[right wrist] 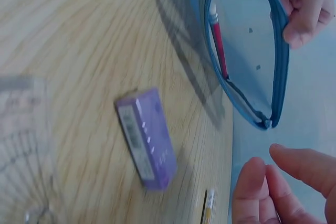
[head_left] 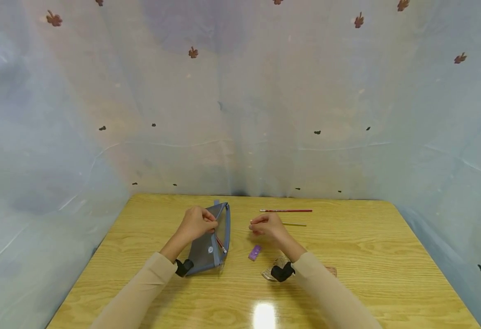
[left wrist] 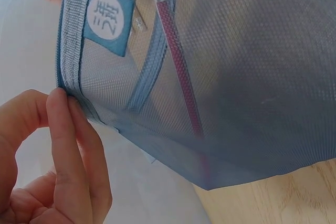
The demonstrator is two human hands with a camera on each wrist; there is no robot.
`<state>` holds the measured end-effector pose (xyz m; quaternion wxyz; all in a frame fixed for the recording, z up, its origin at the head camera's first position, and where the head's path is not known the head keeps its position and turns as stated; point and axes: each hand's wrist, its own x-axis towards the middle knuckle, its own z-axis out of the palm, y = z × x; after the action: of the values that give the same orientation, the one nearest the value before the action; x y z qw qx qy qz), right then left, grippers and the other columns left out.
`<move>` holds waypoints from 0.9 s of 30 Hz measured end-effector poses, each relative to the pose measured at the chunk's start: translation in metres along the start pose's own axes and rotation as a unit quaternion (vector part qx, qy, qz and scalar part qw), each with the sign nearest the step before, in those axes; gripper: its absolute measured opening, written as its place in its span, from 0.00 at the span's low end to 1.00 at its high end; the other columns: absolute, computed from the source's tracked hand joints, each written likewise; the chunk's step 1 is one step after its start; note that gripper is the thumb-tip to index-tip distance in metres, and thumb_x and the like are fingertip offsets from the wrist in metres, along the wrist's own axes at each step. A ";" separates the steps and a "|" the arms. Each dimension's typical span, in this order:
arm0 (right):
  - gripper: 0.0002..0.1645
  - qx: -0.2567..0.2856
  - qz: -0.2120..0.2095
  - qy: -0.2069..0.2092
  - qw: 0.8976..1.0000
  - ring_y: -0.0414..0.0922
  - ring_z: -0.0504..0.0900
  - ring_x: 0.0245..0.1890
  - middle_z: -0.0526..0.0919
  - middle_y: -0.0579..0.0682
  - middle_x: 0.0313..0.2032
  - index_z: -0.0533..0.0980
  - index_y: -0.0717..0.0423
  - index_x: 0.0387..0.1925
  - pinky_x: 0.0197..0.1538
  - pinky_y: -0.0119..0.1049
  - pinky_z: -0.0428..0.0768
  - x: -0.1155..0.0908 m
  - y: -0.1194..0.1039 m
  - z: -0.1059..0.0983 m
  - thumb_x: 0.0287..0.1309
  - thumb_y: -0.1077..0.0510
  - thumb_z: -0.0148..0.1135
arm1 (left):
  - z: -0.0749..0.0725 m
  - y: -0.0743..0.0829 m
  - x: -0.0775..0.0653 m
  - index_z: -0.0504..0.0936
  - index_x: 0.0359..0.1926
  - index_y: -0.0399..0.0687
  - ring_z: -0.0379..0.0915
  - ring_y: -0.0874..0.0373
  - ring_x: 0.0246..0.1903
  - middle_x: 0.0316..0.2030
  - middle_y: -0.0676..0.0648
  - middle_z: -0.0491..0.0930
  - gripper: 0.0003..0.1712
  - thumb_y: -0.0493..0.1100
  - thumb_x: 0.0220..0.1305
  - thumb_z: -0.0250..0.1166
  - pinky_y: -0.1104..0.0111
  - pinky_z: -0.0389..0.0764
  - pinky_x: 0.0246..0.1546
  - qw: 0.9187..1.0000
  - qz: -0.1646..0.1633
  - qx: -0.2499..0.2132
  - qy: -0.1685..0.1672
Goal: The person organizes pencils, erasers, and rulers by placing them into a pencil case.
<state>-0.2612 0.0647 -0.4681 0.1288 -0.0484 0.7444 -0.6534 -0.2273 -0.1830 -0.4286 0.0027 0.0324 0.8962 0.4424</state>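
Observation:
My left hand (head_left: 198, 223) pinches the zipped upper edge of a blue-trimmed mesh pencil pouch (head_left: 201, 252) between thumb and fingers. The pouch's mouth gapes, and a red pencil (left wrist: 178, 61) with a pale end lies inside it. Beside the opening, my right hand (head_left: 268, 225) hovers with a gap between thumb and bent fingers and nothing in it. Under that hand lies a gold pencil (head_left: 294, 224), partly hidden by it. A purple boxed eraser (right wrist: 147, 137) sits on the table just nearer to me.
Farther back lies another red pencil (head_left: 287, 210). A clear protractor (right wrist: 23, 145) rests on the wooden table (head_left: 372, 256), partly under my right wrist. The end of a brownish item (head_left: 331, 271) shows beside the right sleeve. Draped sheeting (head_left: 240, 169) stands behind the table.

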 end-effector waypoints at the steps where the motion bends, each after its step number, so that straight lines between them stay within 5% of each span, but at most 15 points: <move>1: 0.14 -0.002 -0.002 0.001 1.000 0.57 0.87 0.31 0.86 0.62 0.35 0.78 0.82 0.43 0.43 0.49 0.87 0.000 0.000 -0.002 0.56 0.74 0.67 | 0.000 0.000 0.000 0.86 0.31 0.36 0.84 0.53 0.24 0.24 0.47 0.84 0.02 0.32 0.60 0.69 0.64 0.87 0.29 1.000 0.001 0.001 0.000; 27: 0.11 -0.037 -0.031 0.021 0.999 0.61 0.85 0.39 0.86 0.58 0.34 0.80 0.77 0.42 0.44 0.48 0.87 0.001 0.017 -0.045 0.58 0.71 0.67 | -0.001 0.000 0.001 0.86 0.32 0.39 0.84 0.57 0.24 0.25 0.49 0.84 0.02 0.35 0.61 0.70 0.64 0.86 0.29 1.000 -0.011 0.006 -0.001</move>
<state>-0.2717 0.1102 -0.4797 0.0910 -0.0623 0.7690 -0.6297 -0.2280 -0.1838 -0.4285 0.0082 0.0227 0.8992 0.4369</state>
